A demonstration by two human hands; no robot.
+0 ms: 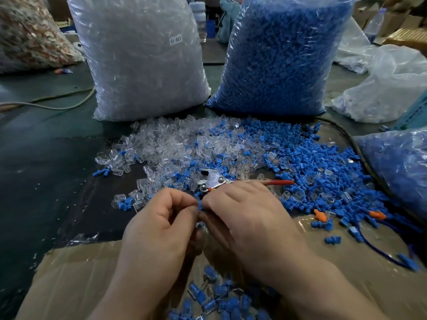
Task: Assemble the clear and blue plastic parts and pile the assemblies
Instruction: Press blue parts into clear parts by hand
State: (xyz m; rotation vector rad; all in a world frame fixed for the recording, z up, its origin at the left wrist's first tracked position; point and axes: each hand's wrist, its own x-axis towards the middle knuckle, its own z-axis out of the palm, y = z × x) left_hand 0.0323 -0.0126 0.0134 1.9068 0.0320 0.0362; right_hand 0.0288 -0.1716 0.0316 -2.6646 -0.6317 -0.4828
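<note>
- Fingers (184, 202) of the left hand (159, 218) and right hand (245, 215) curl together, pinching a small blue plastic plug (200, 205) between them.
- Tall bag of clear plastic parts (138, 65) and tall bag of blue plastic parts (284, 54) stand on the dark tabletop (46, 158).
- Loose heap of mixed clear and blue pieces (208, 146) lies in front of the bags.
- Pile of blue-in-clear assemblies (219, 296) sits on brown cardboard (80, 273) under the wrists.
- Red-handled pliers (221, 181) lie just beyond the hands.

Open passage over bare dark green tabletop (46, 162) left of the loose heap of clear and blue plastic parts (175, 144). Rear blocked by tall plastic sack of clear parts (138, 65) and tall plastic sack of blue parts (277, 61), narrow gap between.
</note>
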